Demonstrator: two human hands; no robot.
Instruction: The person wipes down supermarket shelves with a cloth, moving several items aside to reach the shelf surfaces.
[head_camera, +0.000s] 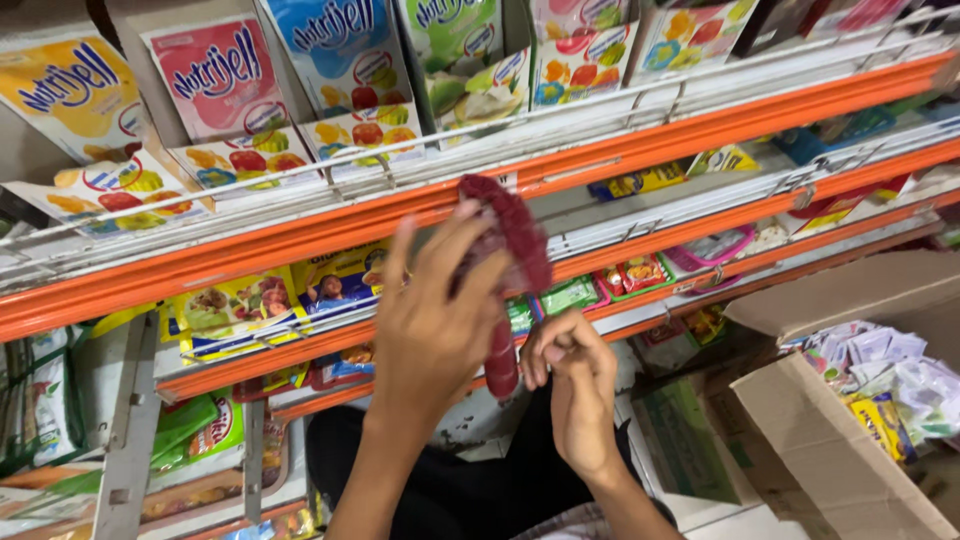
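My left hand (432, 310) is raised in front of the orange shelf edges (300, 235), fingers spread over the fluffy dark red head of a duster (518, 232). My right hand (575, 385) is lower and closed around the duster's red handle (501, 362). The duster head reaches up to the top orange shelf rail. Behind it stand rows of colourful powder-mix boxes (218, 80) on the top shelf.
Lower shelves hold packets in yellow, blue and green (240, 310). An open cardboard box (850, 440) full of small sachets sits at the right. Wire shelf guards run along each shelf front. Dark trousers show below my arms.
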